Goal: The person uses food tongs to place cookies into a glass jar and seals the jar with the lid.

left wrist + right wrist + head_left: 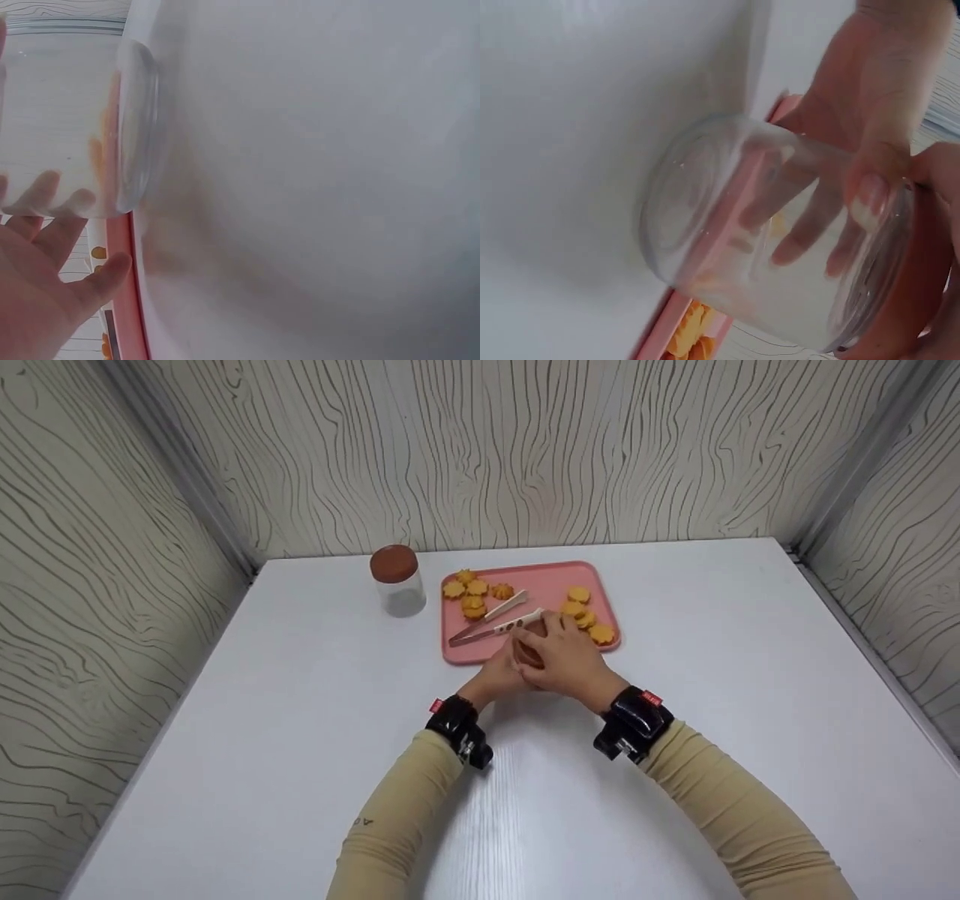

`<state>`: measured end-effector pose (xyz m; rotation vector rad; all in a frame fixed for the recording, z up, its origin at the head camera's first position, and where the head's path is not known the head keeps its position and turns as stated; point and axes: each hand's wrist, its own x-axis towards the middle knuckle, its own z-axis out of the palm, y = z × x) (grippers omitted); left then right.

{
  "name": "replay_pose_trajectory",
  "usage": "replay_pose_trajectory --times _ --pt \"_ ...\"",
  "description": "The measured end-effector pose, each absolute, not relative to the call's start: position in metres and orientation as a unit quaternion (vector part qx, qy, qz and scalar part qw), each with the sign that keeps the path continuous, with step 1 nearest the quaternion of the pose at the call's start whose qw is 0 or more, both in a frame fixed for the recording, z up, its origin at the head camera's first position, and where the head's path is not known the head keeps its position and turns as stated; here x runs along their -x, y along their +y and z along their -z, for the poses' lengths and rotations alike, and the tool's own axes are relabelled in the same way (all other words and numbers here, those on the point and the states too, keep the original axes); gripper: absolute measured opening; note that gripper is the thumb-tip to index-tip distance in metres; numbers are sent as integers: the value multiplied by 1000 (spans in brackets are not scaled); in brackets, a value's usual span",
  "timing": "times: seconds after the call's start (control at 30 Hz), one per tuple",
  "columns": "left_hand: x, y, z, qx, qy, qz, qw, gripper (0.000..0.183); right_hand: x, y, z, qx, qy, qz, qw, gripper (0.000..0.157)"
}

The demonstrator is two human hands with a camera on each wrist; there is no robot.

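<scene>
A clear jar (780,300) with a brown lid (911,285) is tilted between both hands, above the near edge of a pink tray (555,577). My left hand (499,673) grips the jar's side. Its fingers (799,232) show through the clear wall in the right wrist view, and the thumb lies near the lid end. Over the lid, my right hand (566,660) curls its fingers round the rim. From the left wrist view, the jar (56,112) looks empty. The hands cover much of the jar in the head view.
Tongs with pale handles (519,622) lie on the tray. Yellow flower-shaped cookies (477,588) sit at its left, and several more cookies (601,634) at its right. A second lidded jar (403,598) stands left of the tray on the white table (300,720).
</scene>
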<state>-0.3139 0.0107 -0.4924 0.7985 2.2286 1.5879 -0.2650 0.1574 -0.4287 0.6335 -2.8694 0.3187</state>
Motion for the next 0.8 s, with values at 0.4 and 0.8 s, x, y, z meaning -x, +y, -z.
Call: replay_pose_trajectory --times 0.4,0.8 --pt "309 12 488 -253 779 -554 148 101 268 188 410 -175 -941 -273 97 53" --pt "306 9 485 -268 766 -575 103 98 266 273 455 1 -966 -256 49 55"
